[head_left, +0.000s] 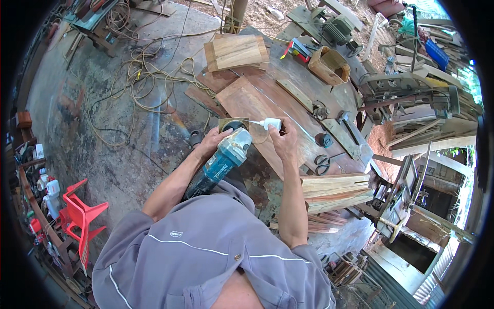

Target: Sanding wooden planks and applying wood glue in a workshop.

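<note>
A teal angle grinder (218, 164) lies tilted against my body, its head up at the middle. My left hand (211, 140) grips a small tan square piece (226, 122) at the grinder's head, against its round disc. In my right hand (283, 138) is a small white bottle (270, 124), its thin nozzle pointing left at the square piece. Behind both hands lies a large wooden board (242, 95) on the work surface.
Stacked planks (334, 193), scissors (322, 164), an open box (328, 65) and a motor (337, 30) are at the right and back. Tangled cords (149, 77) lie on the floor at left, with a red plastic chair (83, 216). Metal machinery (401, 195) stands far right.
</note>
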Tool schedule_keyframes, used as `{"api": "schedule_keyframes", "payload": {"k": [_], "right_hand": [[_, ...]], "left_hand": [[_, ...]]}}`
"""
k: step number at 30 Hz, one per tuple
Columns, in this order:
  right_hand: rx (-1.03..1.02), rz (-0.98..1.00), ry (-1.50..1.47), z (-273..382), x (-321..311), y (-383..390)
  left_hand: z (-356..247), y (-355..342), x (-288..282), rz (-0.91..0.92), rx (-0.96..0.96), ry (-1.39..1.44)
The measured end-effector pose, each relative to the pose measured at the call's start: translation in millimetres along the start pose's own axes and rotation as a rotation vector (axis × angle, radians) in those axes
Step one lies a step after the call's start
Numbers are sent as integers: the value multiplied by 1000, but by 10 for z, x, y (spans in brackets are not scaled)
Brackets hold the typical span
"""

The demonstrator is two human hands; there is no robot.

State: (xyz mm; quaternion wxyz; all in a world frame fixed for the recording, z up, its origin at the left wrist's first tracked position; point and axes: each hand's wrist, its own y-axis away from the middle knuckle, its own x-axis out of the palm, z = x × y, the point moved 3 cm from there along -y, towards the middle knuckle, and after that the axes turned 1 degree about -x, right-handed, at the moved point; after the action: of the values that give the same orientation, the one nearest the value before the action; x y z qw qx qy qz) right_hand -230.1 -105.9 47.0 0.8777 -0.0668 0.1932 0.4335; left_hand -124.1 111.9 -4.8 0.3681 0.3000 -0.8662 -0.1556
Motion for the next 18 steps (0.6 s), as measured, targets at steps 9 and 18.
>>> {"api": "schedule_keyframes", "payload": {"k": [9,18], "right_hand": [[11,-66,28,38,-77,113],[107,-114,-37,-69,-121,245]], "left_hand": [[100,-57,-87,7,-26,95],[-1,4,2,63,-21,182]]}}
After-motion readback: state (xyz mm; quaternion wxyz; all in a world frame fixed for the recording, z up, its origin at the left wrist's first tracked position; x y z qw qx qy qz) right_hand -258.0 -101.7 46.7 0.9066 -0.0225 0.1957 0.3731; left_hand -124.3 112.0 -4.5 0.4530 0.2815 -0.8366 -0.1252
